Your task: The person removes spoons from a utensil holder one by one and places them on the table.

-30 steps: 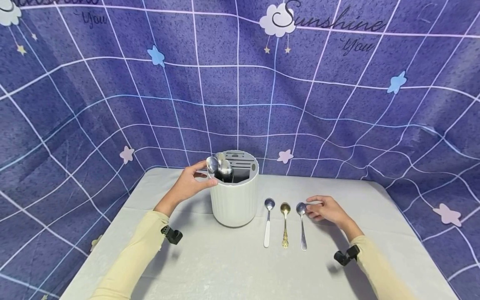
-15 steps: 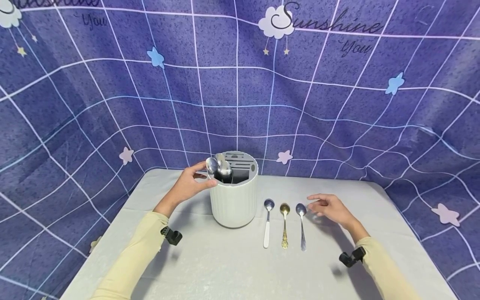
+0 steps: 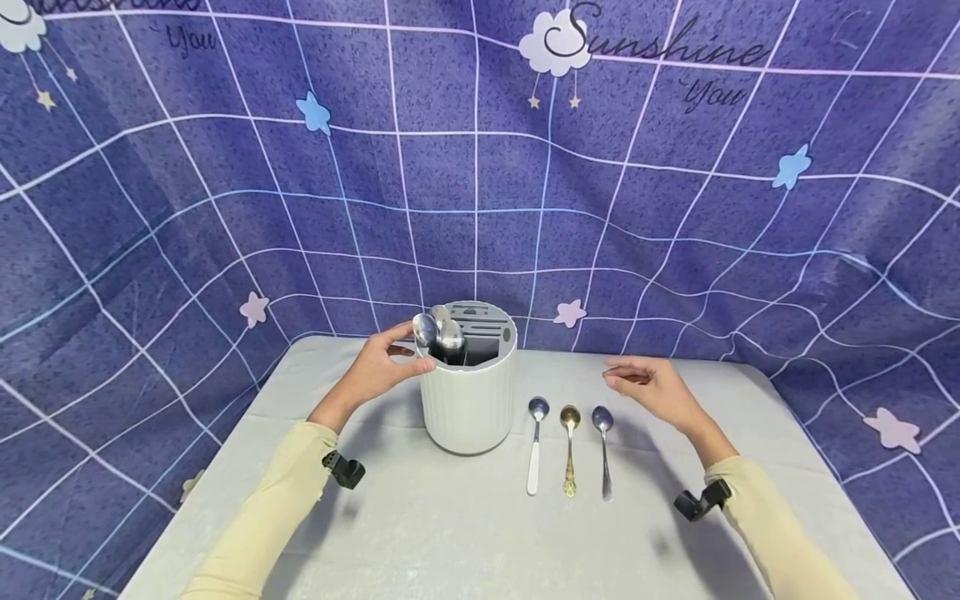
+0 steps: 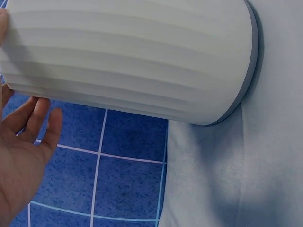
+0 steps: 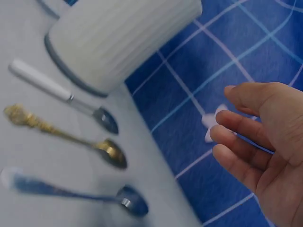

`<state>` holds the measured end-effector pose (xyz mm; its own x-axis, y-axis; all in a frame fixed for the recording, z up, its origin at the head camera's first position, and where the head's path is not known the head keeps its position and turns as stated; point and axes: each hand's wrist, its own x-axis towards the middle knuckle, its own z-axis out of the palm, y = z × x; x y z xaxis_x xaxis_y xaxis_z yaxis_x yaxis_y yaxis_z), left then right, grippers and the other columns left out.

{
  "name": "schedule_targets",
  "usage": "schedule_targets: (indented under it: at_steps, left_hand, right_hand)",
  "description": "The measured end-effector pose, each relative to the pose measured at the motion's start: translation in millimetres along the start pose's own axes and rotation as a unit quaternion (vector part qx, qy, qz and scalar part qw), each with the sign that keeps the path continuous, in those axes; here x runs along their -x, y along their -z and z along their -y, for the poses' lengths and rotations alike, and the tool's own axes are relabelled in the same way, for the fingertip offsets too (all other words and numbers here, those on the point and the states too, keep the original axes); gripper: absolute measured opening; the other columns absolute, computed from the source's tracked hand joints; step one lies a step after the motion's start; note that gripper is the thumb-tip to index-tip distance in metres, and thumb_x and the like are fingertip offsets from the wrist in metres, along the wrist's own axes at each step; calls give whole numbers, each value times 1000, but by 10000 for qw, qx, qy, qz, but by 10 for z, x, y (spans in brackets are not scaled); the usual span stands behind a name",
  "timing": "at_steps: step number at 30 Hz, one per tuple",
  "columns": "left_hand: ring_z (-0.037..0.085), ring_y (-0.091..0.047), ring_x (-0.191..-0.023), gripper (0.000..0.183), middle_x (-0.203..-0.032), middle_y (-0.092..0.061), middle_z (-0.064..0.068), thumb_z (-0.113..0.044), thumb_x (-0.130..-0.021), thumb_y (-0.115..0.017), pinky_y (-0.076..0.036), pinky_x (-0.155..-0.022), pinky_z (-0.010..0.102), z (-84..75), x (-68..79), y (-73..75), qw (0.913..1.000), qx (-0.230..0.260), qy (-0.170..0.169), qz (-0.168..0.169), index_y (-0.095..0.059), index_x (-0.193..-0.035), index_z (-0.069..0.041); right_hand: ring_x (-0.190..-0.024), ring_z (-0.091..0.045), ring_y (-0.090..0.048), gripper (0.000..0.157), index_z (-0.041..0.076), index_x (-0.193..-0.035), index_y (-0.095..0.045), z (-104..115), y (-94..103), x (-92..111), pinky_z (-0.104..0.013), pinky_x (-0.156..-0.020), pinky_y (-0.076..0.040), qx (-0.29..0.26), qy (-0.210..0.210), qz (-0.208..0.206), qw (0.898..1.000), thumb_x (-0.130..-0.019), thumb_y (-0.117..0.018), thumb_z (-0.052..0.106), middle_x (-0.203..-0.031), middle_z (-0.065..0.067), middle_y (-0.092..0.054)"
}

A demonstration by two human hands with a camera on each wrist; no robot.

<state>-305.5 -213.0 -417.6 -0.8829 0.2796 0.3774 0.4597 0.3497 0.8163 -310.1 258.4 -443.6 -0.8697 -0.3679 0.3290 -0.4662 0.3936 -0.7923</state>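
Note:
A white ribbed utensil holder [image 3: 468,408] stands upright, with several metal spoons [image 3: 450,337] bowl-up in its open front left compartment. My left hand [image 3: 382,365] holds the holder's left side near the rim, thumb at the front and index finger behind. In the left wrist view, other fingers [image 4: 52,127] hang beside the ribbed wall. To the right lie a white-handled spoon [image 3: 535,446], an ornate gold spoon [image 3: 570,450] and a plain silver spoon [image 3: 603,452], side by side. My right hand [image 3: 656,387] hovers above and behind the silver spoon, fingers loosely bent around nothing.
A pale cloth [image 3: 420,533] covers the table. Behind it and at both sides hangs a purple-blue grid curtain [image 3: 480,167] with stars and clouds. The holder's rear insert [image 3: 480,321] has narrow slots and a round hole at the right.
My right hand has drawn away from the silver spoon's bowl and risen up and back. My left hand and the holder stay put, and the loose spoons lie as before.

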Motion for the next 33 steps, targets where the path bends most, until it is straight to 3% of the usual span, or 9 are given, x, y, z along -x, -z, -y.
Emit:
schedule_targets:
  at_steps: [7, 13, 22, 33]
  left_hand:
    - [32, -56, -125, 69, -146, -56, 19, -10, -86, -83, -52, -103, 51, 20, -4, 8, 10000, 57, 9, 3, -52, -146, 3]
    - [33, -56, -122, 70, -144, -56, 23, -4, -85, -82, -51, -104, 52, 6, 1, 4, 9998, 117, 133, -14, -50, -147, 6]
    - [32, -57, -121, 67, -142, -58, 21, -6, -86, -82, -52, -104, 51, 33, 17, -3, 9998, 161, 79, -60, -52, -145, 5]
    - [33, -56, -123, 68, -140, -60, 19, -8, -85, -83, -52, -104, 50, 40, 3, -4, 9998, 181, 41, -49, -54, -145, 2]
  right_hand:
    - [-89, -11, -72, 29, 4, -121, -74, 352, -24, -277, -21, -75, -58, 474, 400, -80, 9980, -94, -75, 14, -104, -11, -78]
    - [-90, -14, -72, 28, 8, -121, -75, 679, -117, -539, -22, -77, -58, 542, 609, 47, 9967, -94, -76, 17, -103, -6, -79]
    - [-92, -23, -73, 31, 9, -121, -75, 1058, -372, -886, -36, -80, -61, 419, 810, 296, 9954, -93, -78, 21, -102, -4, -79]
    - [-88, -20, -71, 32, 9, -122, -75, 1306, -635, -1121, -35, -77, -58, 447, 1029, 365, 9930, -92, -78, 21, -99, -1, -79]
